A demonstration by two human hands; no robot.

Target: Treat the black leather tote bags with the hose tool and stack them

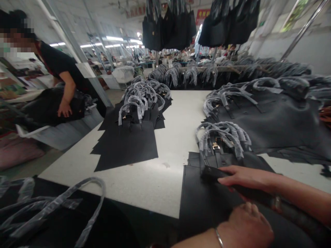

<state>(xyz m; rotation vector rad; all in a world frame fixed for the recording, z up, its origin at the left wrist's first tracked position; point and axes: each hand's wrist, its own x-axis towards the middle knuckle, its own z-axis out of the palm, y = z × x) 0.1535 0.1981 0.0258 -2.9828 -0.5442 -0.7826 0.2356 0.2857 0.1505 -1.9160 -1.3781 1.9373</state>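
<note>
Right hand (245, 177) closes over a black strap (216, 174) on a black tote bag (207, 203); left hand (244, 229) lies on the same bag, and whether it grips cannot be told. The bag sits at the near edge of the white worktop (108, 182), among stacked black bags (129, 144). More black bags (168, 29) hang overhead, and a co-worker (60, 69) clasps another bag (51, 106).
</note>
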